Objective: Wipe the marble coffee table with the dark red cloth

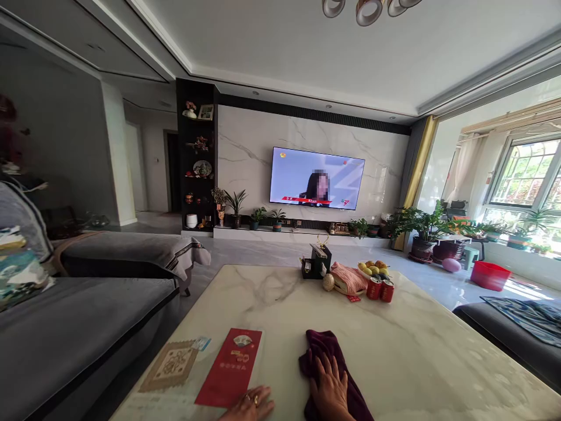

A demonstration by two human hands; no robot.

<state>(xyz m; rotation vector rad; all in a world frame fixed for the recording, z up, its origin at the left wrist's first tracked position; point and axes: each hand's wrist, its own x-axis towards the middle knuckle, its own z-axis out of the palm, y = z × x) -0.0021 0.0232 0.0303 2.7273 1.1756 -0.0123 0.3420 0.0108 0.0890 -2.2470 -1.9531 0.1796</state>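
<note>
Dark purple velvety fabric is seen in the cloth (316, 341), which is laid on the pale marble-patterned desk (272, 304) at the bottom of the frame, right of centre. The cloth is pressed from above by the right hand (331, 393), whose fingers are spread and laid flat; nothing is gripped between them. The left hand (254, 403) is held apart from the right, at the bottom edge left of centre, with its fingers loosely curved and unclenched. A ring is worn on it, and the lower right corner of a red packet (232, 365) is overlapped by it; whether the packet is touched cannot be told.

To the left of the packet, a brown patterned mat (170, 365) is shown in the lower left. Near the far edge of the desk, a black organizer (322, 261), a folded pink cloth (349, 277), a fruit plate (372, 270) and two red cans (374, 288) are grouped, the cans being stood upright side by side. A lit television (317, 178) is mounted on the wall in the upper centre. A grey sofa (87, 318) is placed at the left, and a red bin (489, 276) is stood on the floor at the right.
</note>
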